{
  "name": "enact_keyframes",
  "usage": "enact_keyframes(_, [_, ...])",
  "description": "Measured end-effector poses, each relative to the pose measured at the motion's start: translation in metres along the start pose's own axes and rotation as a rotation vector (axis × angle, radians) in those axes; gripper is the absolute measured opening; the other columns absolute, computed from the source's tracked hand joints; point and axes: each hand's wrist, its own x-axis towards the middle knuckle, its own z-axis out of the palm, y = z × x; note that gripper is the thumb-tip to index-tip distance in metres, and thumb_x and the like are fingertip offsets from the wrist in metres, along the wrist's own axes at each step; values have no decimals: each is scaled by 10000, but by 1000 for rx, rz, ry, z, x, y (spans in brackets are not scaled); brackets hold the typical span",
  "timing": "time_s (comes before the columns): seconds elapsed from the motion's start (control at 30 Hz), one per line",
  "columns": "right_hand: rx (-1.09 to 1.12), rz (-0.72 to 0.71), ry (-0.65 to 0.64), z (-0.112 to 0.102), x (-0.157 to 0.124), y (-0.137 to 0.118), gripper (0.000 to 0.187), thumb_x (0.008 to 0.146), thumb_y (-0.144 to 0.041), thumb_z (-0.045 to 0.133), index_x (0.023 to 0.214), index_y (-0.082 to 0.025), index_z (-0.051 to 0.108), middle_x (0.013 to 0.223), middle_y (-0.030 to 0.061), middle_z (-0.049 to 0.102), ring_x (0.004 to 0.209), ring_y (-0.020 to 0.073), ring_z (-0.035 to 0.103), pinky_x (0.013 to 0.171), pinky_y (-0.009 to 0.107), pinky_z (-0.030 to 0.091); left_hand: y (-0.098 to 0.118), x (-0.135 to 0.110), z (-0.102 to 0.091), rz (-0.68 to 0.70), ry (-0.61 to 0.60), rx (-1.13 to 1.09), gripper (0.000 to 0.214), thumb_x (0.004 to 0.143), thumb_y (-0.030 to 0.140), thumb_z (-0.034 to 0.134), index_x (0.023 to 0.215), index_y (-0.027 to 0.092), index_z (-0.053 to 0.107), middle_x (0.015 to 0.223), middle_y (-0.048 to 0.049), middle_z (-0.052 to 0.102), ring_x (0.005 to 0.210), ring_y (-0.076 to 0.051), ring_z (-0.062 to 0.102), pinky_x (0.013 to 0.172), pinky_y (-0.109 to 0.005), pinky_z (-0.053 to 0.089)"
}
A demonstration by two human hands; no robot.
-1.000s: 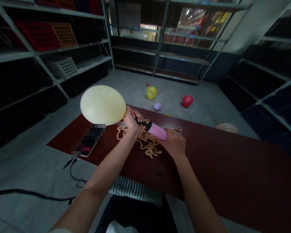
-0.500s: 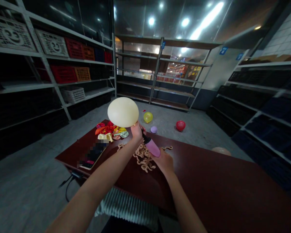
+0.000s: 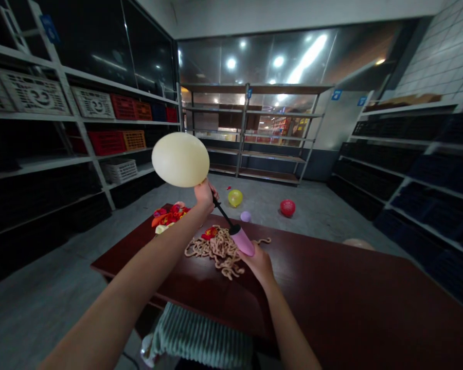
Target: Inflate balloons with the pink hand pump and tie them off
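Observation:
A cream balloon [image 3: 180, 159], blown up large, hangs over the far left of the table. My left hand [image 3: 205, 195] is closed around its neck and the black end of a balloon pump [image 3: 242, 241]; the exact join is hidden by the fingers. The pump's black rod stretches out between my hands. Its pink barrel sits in my right hand [image 3: 260, 263], fingers wrapped round the lower end. Under the pump lies a tangled heap of beige cord [image 3: 218, 252] with a red piece [image 3: 210, 233] on it. Limp coloured balloons [image 3: 170, 216] lie beyond my left forearm.
The dark red table [image 3: 332, 277] spreads before me. On the floor past it are a yellow balloon [image 3: 235, 198], a red balloon [image 3: 287, 208] and a small purple balloon [image 3: 246, 217]. A ribbed green cloth [image 3: 200, 334] is below the near edge. Shelves with crates [image 3: 123, 107] line the left.
My left hand has moved up and left with the balloon, drawing the pump's rod well out of the barrel. The balloon looks larger. My view has tilted upward.

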Motion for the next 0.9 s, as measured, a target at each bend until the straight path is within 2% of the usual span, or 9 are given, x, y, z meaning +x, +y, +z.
enact_keyframes(0.17, [71,10,-15,0,1,0,366,765,-559,652,949,-244,623,863,32,736,809,223,710,657,257,455,20,8,18,17,-43,23,486,934,249,505,494,213,302,380,43,314,263,-93,303,297,-222,219])
enact_keyframes(0.33, [124,65,15,-4,0,4,429,742,-617,644,942,-239,620,858,44,728,816,246,701,688,288,472,11,-4,37,36,-138,-51,521,950,313,578,511,209,318,365,52,297,265,-77,286,308,-214,207])
enact_keyframes(0.43, [166,90,46,-6,1,6,452,728,-629,646,936,-228,622,841,44,719,780,240,690,681,292,475,-6,-16,49,19,-188,-59,533,947,352,602,511,208,332,355,51,305,262,-69,290,308,-209,204])
enact_keyframes(0.53, [179,112,56,-4,3,9,475,743,-638,617,955,-213,628,840,46,718,764,225,681,665,281,473,-36,-31,57,1,-242,13,555,956,354,583,483,212,328,334,44,302,246,-78,289,290,-218,197])
enact_keyframes(0.67, [171,161,89,0,4,13,526,740,-671,591,950,-193,648,768,45,709,678,212,655,603,278,456,-86,-54,56,-46,-244,100,563,942,304,581,449,218,322,305,43,287,219,-93,285,269,-227,195])
enact_keyframes(0.73, [157,183,117,0,4,15,547,732,-680,591,956,-185,654,757,48,707,664,211,645,596,281,453,-104,-64,52,-62,-240,109,567,939,269,560,428,216,320,299,37,297,213,-94,284,262,-229,183])
enact_keyframes(0.8, [141,190,145,-1,4,15,558,728,-672,599,989,-181,655,790,54,716,683,213,648,611,284,458,-112,-70,49,-68,-234,94,568,938,255,533,417,219,310,299,34,296,209,-95,282,258,-235,181])
enact_keyframes(0.9, [112,174,172,-3,4,11,566,731,-637,615,1084,-196,643,913,58,735,786,225,673,678,290,474,-110,-71,43,-73,-218,66,537,935,234,500,433,222,311,301,40,286,214,-94,288,268,-233,204])
